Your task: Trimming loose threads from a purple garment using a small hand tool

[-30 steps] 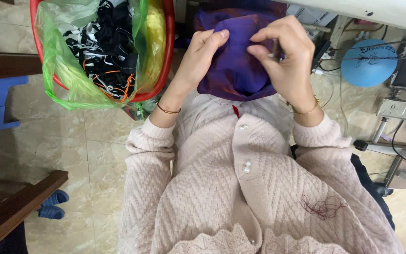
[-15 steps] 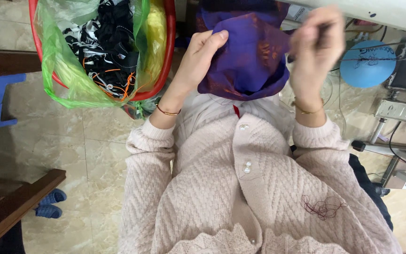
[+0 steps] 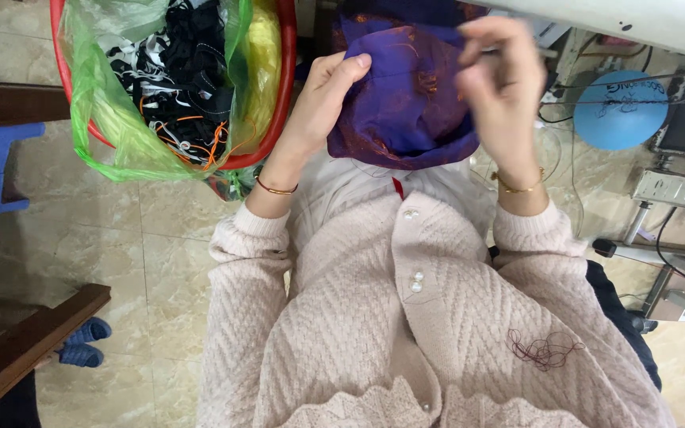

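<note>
Purple cloth point(image 3: 406, 103) with reddish embroidery, bunched between both hands.

Cloth point(image 3: 414, 95) between hands, basket point(image 3: 283, 79) of scraps point(image 3: 184, 63) left of it

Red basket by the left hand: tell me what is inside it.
The red basket holds a green plastic bag lining it, filled with black and white fabric scraps and orange threads. Anything deeper is covered.
</note>
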